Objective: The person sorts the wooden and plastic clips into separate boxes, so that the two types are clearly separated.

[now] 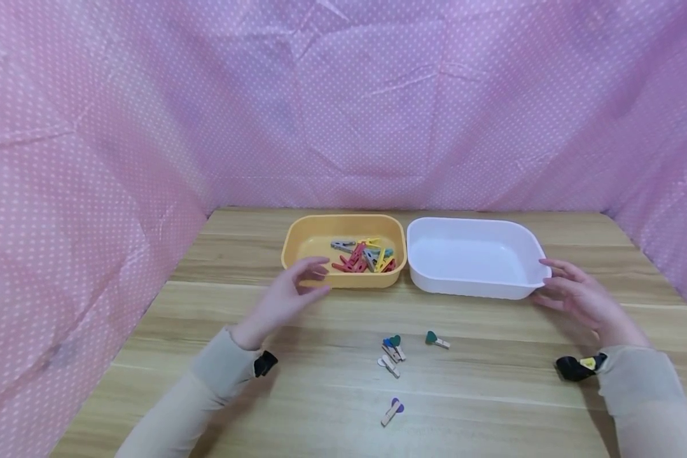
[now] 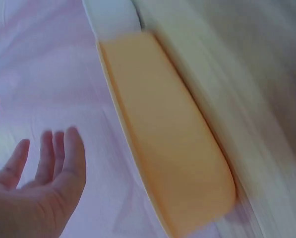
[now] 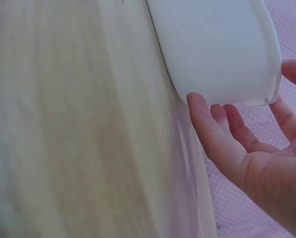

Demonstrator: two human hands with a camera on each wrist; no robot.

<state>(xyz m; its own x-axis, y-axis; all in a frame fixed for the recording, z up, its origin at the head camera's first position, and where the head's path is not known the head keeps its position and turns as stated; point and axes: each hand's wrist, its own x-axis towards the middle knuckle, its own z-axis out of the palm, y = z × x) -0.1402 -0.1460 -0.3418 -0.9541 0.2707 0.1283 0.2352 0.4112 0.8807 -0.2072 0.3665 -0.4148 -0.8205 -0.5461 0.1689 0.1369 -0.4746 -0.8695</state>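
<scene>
Flanking two tubs on the desk [image 1: 492, 381] | left hand [image 1: 289, 296] open, empty, beside yellow tub [image 1: 343, 251] of pegs | right hand [image 1: 578, 296] open, fingertips at white tub [image 1: 472, 257] corner | advice: grip rims squarely, avoid loose pegs [image 1: 392, 356].

Makeshift recording booth, pink polka-dot cloth backdrop [image 1: 343, 95] draped across the top and both sides of the frame, enclosing a wood-grain table [image 1: 492, 394] in the lower half

A pink dotted cloth [image 1: 120, 127] backs the wooden tabletop [image 1: 492, 394]. Small heart-topped wooden pegs [image 1: 392, 356] lie scattered near the front — one [image 1: 392, 411] apart.
</scene>
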